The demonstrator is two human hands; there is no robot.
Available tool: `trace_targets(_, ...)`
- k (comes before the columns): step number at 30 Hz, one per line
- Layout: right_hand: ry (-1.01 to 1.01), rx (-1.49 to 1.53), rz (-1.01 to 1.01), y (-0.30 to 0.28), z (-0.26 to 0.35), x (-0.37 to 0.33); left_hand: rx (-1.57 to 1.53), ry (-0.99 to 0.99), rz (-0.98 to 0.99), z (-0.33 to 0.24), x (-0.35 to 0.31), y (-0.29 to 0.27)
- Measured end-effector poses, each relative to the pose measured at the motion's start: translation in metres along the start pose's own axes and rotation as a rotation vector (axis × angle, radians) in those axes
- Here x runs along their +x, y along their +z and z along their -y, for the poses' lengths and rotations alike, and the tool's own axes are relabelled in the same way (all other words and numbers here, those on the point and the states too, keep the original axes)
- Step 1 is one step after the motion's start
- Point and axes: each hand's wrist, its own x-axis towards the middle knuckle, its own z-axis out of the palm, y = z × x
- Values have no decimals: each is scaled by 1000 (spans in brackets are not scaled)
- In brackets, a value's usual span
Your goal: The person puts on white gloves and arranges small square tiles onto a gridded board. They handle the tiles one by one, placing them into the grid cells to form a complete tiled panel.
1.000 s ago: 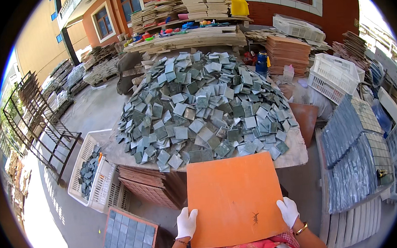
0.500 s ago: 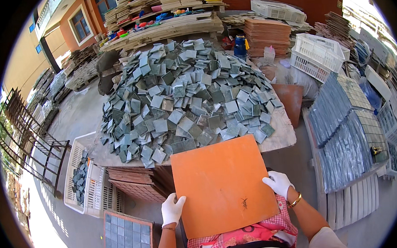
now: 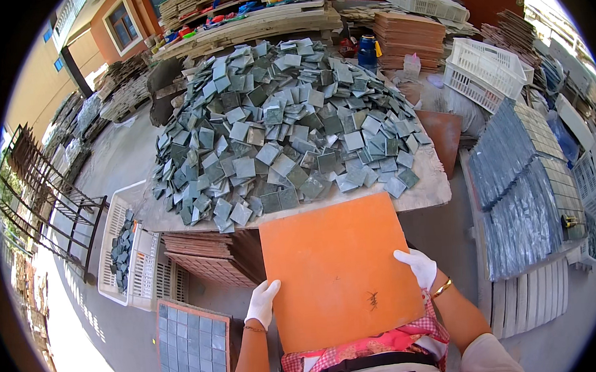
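Observation:
A flat, square orange board (image 3: 339,271) lies tilted in front of me, its lower edge against my pink checked apron (image 3: 360,344). My left hand (image 3: 262,304), in a white glove, is closed on the board's left edge. The white-gloved right hand (image 3: 420,268) grips the opposite edge, thumb on top; fingers under the board are hidden. Beyond the board's far edge, a table (image 3: 429,186) carries a large heap of loose grey-green square tiles (image 3: 282,133). A small dark mark shows on the board's near part.
At left stands a white plastic crate (image 3: 144,275) with tile pieces. Near it lie a panel of gridded tiles (image 3: 195,346) and stacked reddish boards (image 3: 211,261). On the right rise wrapped tile stacks (image 3: 521,208). White crates (image 3: 484,72) and a blue jug (image 3: 368,51) stand farther back.
The view has shifted slightly, so the table and tile heap appear higher. The board and both hands also sit a little higher in the picture, with the same grip.

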Motion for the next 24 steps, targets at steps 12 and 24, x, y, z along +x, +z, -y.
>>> trace_targets(12,35,-127,51,5,29,11,-133,-261,43,-50,7,21)
trace_targets(24,-999,-1079,186,57,121,-49,581,885,368,-166,-71,37)
